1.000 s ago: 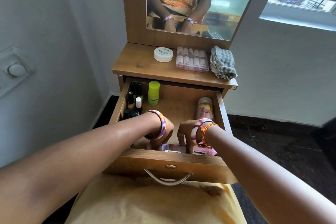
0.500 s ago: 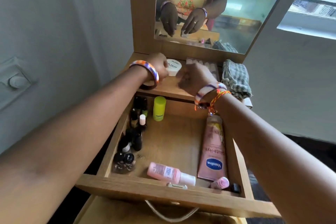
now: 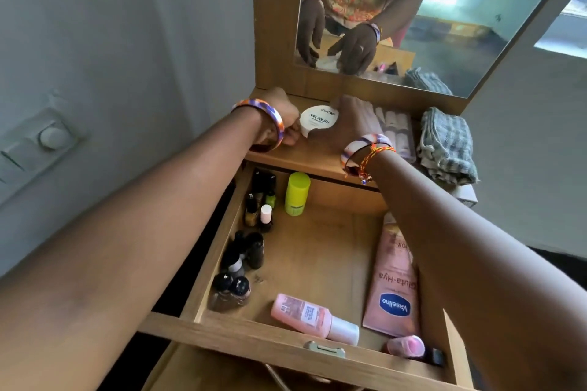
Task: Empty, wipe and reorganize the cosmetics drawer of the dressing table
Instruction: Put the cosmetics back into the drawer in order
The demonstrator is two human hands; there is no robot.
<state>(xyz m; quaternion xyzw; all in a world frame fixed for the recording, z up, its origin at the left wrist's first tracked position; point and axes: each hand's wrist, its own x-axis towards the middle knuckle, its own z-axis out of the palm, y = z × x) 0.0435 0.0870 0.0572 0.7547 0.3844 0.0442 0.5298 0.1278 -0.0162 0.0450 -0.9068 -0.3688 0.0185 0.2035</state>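
Both hands on far tabletop at white nail-polish-remover tub (image 3: 318,121), left hand (image 3: 279,117) curled pinching its near-left rim, right hand (image 3: 352,119) grip hidden; likely light, rigid, slick plastic, best held around the sides.

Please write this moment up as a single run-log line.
stage: emptying | left hand: at jar, grip unclear | right hand: at jar, grip unclear | jar: on shelf | drawer: open, bottles inside
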